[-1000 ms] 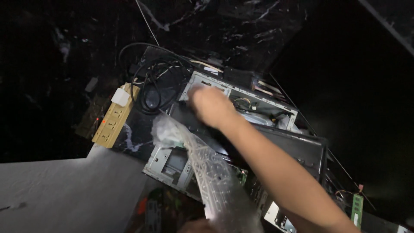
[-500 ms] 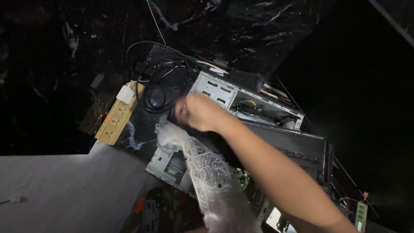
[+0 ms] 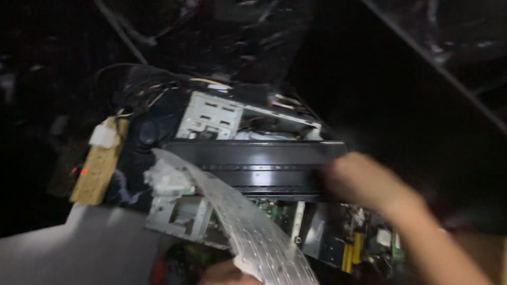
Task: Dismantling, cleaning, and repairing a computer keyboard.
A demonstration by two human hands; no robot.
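Right hand (image 3: 356,182) motion-blurred, grip unclear; left hand (image 3: 224,273) cut off below.

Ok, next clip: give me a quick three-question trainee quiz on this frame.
1. True or false: the right hand rests at the end of the long black unit.
2. Which colour is the power strip: A tan, B blue, C white?
3. What does the left hand hold?

Key: 1 true; 2 A; 3 the bubble wrap strip.

A power strip (image 3: 100,168) lies left of the open computer case (image 3: 248,174), a plastic sheet (image 3: 248,232) draped before it.
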